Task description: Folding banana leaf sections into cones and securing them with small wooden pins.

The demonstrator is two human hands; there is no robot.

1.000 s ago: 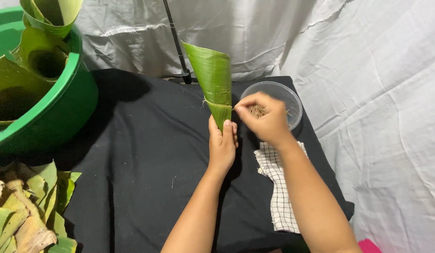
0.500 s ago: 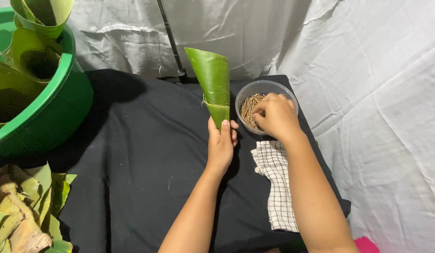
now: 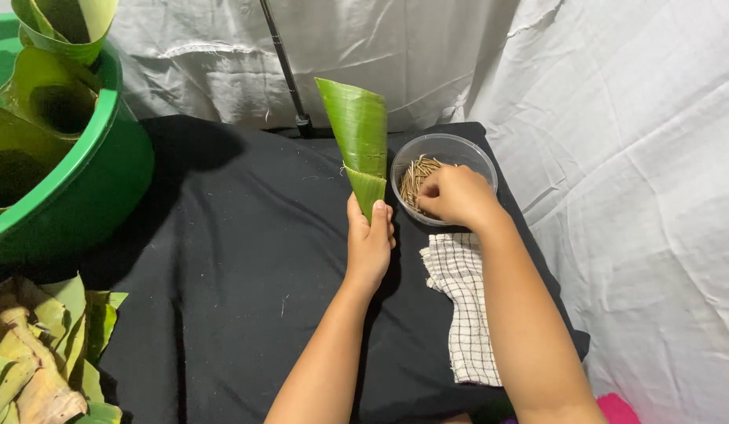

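On the cloth-covered table (image 3: 223, 314), the left hand (image 3: 369, 243) holds a rolled leaf cone (image 3: 357, 141) upright near the middle. Just right of it sits a bowl (image 3: 478, 153) of small sticks (image 3: 415, 177), the right hand (image 3: 457, 196) reaching in. A checked towel (image 3: 462, 306) lies nearer, below the bowl. A tub (image 3: 90, 196) holding leaf cones stands far left, with loose leaves (image 3: 43, 353) at near left.

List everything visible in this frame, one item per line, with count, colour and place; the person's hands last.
leaf cone: one, green, held upright at centre.
round container: one, clear, right of the cone, holding thin tan sticks.
checked cloth: one, white with dark lines, below the container.
black cloth: one, covering the table.
basin: one, green, upper left, holding rolled leaves.
loose leaves: a pile, green and yellowed, lower left.
white sheet: backdrop, behind and right.
dark pole: one, at the back.
left hand: gripping the cone's base.
right hand: in the container, on the sticks.
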